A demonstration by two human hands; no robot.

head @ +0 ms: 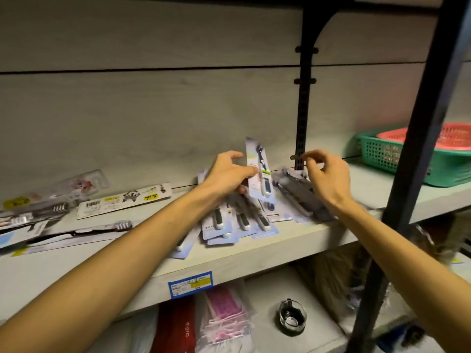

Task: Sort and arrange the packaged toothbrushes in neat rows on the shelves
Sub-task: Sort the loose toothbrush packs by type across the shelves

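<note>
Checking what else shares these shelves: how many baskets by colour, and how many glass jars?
Green basket: 1
Pink basket, nested in the green one: 1
Glass jar, lower shelf: 1
Total: 3

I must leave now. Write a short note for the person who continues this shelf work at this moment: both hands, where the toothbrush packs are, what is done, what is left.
Left hand: holds one toothbrush pack upright above the pile.
Right hand: fingers loosely curled, holds nothing, over the dark packs.
Shelf: blue-card packs lie fanned and overlapping in the middle; long packs lie scattered at the left.
Done: no neat row is visible.
Left: sort by type, lay all packs in straight rows.
</note>
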